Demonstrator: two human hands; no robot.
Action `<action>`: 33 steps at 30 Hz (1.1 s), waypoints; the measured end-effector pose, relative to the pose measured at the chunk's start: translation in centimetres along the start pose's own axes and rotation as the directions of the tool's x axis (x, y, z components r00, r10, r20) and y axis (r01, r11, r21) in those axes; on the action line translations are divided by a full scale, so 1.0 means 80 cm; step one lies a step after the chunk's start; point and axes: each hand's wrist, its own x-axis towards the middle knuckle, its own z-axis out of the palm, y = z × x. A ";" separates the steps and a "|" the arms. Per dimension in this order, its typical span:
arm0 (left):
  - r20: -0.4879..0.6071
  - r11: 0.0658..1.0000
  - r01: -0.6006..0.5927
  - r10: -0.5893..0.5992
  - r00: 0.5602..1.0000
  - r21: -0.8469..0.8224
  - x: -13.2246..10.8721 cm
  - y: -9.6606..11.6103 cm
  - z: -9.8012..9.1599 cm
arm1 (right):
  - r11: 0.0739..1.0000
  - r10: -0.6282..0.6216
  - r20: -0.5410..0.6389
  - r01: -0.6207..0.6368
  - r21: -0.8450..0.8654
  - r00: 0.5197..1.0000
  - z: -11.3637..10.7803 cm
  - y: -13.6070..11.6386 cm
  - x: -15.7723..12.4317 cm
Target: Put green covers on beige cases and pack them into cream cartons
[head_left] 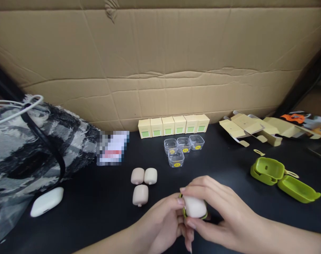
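Note:
My left hand (164, 220) and my right hand (220, 208) hold a small pale rounded case (196, 207) between them, low in the middle of the view. A green cover (185, 211) shows as a rim around its edge. The left thumb presses on the left side, with the other fingers curled beneath. My right fingers reach over the top and the right thumb lies along the near edge. What sits under the case is hidden by the fingers. Three similar pale pieces, each with a small nub, are to the left: a pinkish one (137, 176), a cream one (150, 176) and a nearer one (140, 195).
Several small clear cups (176, 158) with yellow stickers stand behind my hands, before a row of cream boxes (168, 126). An open green case (268, 171) and flattened cartons (249, 125) lie right. Left are a white case (47, 201) and shaggy checked fabric (57, 141).

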 end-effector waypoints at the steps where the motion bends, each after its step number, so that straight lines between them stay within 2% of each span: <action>1: -0.005 1.000 -0.002 0.002 1.000 0.011 0.000 0.001 0.001 | 1.000 0.022 -0.019 -0.022 0.011 1.000 0.001 0.000 0.001; 6: -0.071 0.997 0.022 -0.016 0.997 0.077 -0.001 0.004 0.009 | 0.994 0.090 -0.060 -0.093 -0.054 0.994 0.008 -0.004 0.007; 14: -0.113 0.991 0.016 -0.001 0.994 0.134 0.002 0.001 0.013 | 0.986 0.110 -0.007 -0.110 -0.122 0.994 0.008 -0.010 0.013; 19: -0.079 0.992 0.011 -0.001 0.997 0.122 0.000 0.001 0.011 | 0.995 0.100 0.003 -0.100 0.018 0.995 0.003 -0.006 0.011; 22: -0.080 0.995 -0.012 0.020 0.997 0.102 -0.001 0.002 0.010 | 0.982 0.061 0.085 -0.075 0.172 0.994 -0.007 -0.001 0.008; 24: -0.071 0.996 -0.032 0.038 0.997 0.089 -0.002 0.003 0.008 | 0.961 0.079 0.121 -0.107 0.253 0.989 -0.017 0.003 0.007; 29: -0.069 0.991 -0.082 0.090 0.994 0.108 -0.005 0.007 0.009 | 0.939 0.151 0.205 -0.206 0.277 0.967 -0.035 0.022 0.008; 33: -0.082 0.983 -0.056 0.072 0.994 0.175 -0.006 0.004 0.008 | 0.908 0.210 0.306 -0.301 0.291 0.929 -0.033 0.030 0.006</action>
